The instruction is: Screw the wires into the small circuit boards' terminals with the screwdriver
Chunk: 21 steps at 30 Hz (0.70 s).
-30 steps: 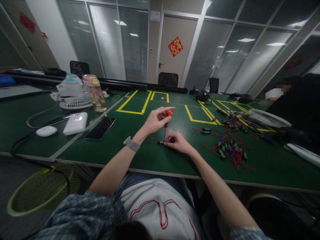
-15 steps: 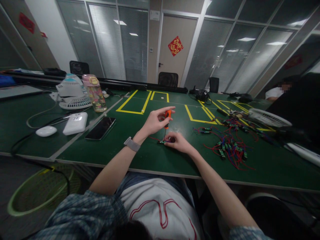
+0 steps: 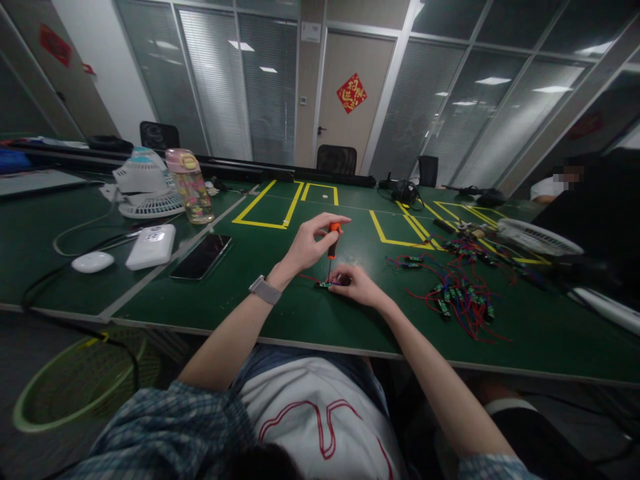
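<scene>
My left hand (image 3: pixel 309 244) pinches the orange handle of a small screwdriver (image 3: pixel 332 245), held upright with its tip down on a little green circuit board (image 3: pixel 324 285). A watch is on that wrist. My right hand (image 3: pixel 356 283) rests on the green table (image 3: pixel 280 307) and presses the board in place with closed fingers. Red and blue wires run off the board. To the right lies a heap of similar boards with red and blue wires (image 3: pixel 457 293).
On the left of the table lie a black phone (image 3: pixel 201 256), a white power bank (image 3: pixel 151 246), a white mouse (image 3: pixel 93 262), a pink-capped bottle (image 3: pixel 190 186) and a white fan (image 3: pixel 145 187). Another person (image 3: pixel 595 213) sits at far right. A green racket (image 3: pixel 75 380) lies below the table edge.
The screwdriver and both hands stay nearly where they were; my left fingers have shifted slightly round the handle.
</scene>
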Motion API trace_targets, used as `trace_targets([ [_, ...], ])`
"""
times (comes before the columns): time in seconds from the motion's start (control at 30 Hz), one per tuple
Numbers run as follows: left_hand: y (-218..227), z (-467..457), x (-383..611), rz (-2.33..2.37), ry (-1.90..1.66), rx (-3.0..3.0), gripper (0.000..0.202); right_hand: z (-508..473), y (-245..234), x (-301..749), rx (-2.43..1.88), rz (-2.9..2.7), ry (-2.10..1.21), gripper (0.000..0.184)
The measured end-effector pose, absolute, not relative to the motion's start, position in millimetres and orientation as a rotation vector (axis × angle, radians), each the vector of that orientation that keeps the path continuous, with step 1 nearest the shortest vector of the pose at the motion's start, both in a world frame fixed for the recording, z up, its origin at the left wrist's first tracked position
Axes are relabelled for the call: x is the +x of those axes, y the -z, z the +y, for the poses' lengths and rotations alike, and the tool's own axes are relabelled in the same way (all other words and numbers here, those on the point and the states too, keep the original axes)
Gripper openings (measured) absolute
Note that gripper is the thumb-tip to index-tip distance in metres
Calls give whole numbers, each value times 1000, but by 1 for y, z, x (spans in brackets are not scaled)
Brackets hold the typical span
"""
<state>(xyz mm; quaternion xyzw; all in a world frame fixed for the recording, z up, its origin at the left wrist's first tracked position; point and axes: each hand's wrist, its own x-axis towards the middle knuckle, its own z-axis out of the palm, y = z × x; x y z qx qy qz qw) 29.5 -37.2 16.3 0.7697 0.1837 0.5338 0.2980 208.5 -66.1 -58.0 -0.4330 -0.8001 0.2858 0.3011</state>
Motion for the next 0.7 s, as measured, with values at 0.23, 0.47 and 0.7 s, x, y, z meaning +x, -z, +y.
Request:
trace_targets([
  [0.23,-16,-36,29,530,-1392,1952,27,-65,59,210,-1145,-2127,-765,14],
  [0.47,-15,-34,30,547,-1532,2055,18,-66,59,209,-1146,-2108,-777,13],
  [0.7,-16,-37,28,436,-1299,2081,47,-66,59,208,-1139,-2105,-785,11],
])
